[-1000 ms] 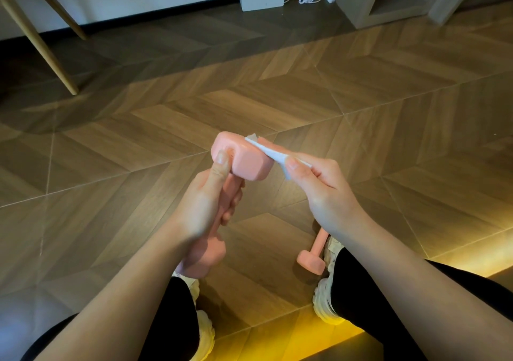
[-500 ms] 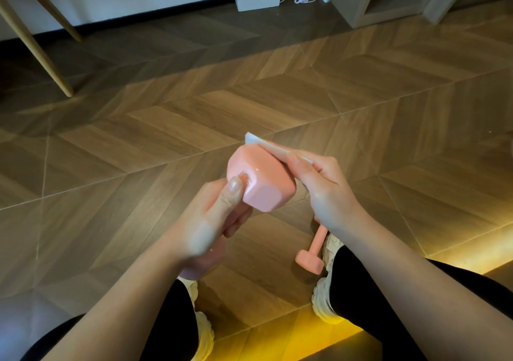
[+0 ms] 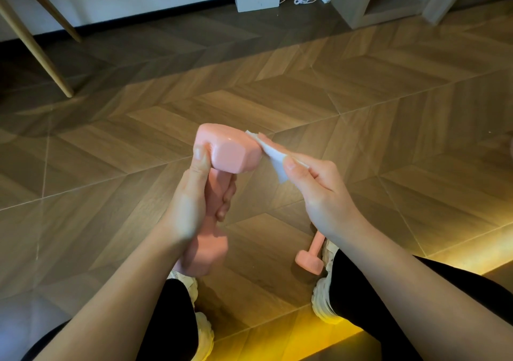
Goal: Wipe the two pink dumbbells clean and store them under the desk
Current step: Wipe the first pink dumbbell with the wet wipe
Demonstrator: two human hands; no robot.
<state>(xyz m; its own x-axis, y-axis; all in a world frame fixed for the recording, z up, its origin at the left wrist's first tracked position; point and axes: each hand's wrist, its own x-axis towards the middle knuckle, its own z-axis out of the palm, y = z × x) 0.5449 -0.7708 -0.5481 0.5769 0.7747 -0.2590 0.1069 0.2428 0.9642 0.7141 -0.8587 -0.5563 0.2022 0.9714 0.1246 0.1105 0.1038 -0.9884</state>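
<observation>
Left grip [image 3: 191, 202] wraps dumbbell [image 3: 233, 152] | right grip [image 3: 322, 194] pinches wipe [image 3: 273, 156] | wipe moved to head's right edge

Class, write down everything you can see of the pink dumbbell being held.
The held pink dumbbell looks smooth and glossy: two faceted heads joined by a round handle. It is held above the floor, roughly upright. The left hand grips its handle, thumb against the upper head; a white wipe pinched in the right hand touches that head's side.
</observation>
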